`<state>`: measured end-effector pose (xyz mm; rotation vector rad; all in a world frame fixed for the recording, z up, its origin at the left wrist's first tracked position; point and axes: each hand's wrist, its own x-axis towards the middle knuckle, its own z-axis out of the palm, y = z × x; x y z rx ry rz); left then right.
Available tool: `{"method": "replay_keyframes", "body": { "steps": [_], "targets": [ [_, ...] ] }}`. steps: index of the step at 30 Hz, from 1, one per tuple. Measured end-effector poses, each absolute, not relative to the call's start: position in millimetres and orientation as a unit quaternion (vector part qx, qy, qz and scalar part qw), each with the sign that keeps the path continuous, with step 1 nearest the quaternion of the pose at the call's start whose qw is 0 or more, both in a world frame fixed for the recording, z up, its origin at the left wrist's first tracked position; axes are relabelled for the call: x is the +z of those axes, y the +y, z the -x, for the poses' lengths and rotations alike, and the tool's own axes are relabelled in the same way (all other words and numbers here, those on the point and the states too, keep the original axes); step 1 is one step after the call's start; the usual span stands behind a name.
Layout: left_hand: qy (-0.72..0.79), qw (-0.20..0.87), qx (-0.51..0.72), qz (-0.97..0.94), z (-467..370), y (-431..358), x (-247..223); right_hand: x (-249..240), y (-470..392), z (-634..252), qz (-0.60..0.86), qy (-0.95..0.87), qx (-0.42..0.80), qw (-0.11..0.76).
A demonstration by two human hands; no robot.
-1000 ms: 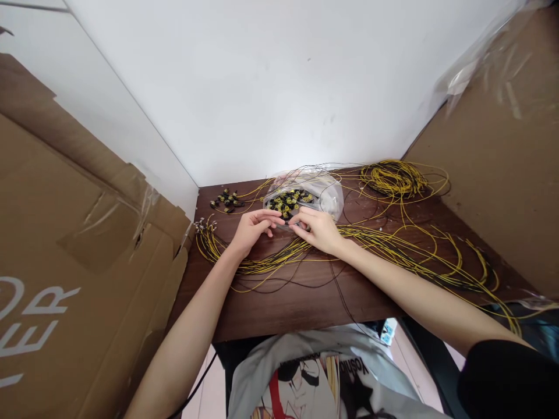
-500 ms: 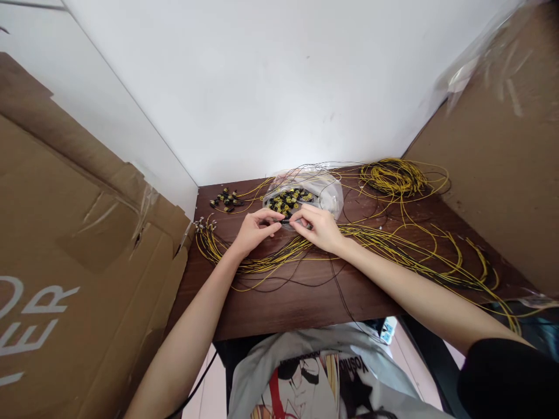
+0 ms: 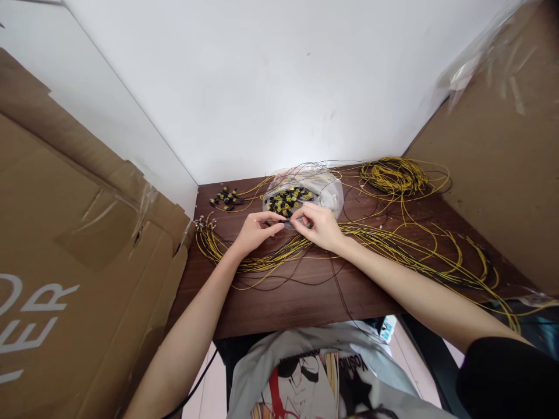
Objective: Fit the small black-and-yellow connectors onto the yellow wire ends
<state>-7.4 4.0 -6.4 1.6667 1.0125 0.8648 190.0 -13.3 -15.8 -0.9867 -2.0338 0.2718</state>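
Note:
My left hand and my right hand meet over a dark wooden table, fingertips pinched together on a small black connector on a thin wire. Just behind them lies a clear plastic bag with several black and yellow connectors in it. A long bundle of yellow and black wires runs across the table under both wrists.
A small heap of loose connectors lies at the back left. A coil of yellow wire sits at the back right. Cardboard boxes stand left and right. A white wall closes the back.
Both hands have shifted slightly away from me toward the bag, still pinched together on the small connector. Everything else on the table stays put.

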Motion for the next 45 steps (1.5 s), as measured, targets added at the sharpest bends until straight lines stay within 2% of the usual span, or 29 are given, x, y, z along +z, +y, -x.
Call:
{"method": "replay_keyframes", "body": {
  "steps": [6, 14, 23, 30, 39, 45],
  "targets": [
    [0.431, 0.493, 0.353, -0.669, 6.6, 4.3, -6.8, -15.7, -11.8, -189.7, 0.428, -0.778, 0.115, 0.446],
    [0.420, 0.494, 0.355, -0.673, 7.6, 4.9, -7.1, -18.3, -9.3, -191.2, 0.381, -0.817, 0.131, 0.412],
    [0.437, 0.487, 0.346, -0.673, 7.8, 4.5, -7.1, -16.6, -8.1, -190.5, 0.425, -0.755, 0.141, 0.479],
    [0.421, 0.493, 0.353, -0.675, 8.7, 5.1, -8.2, -17.5, -8.0, -191.4, 0.373, -0.808, 0.148, 0.432],
    [0.436, 0.479, 0.341, -0.682, 8.0, 4.3, -6.0, -16.0, -8.3, -190.7, 0.418, -0.759, 0.151, 0.476],
    [0.431, 0.480, 0.336, -0.687, 8.9, 4.6, -6.1, -17.1, -8.2, -192.1, 0.376, -0.794, 0.177, 0.444]
  ]
}}
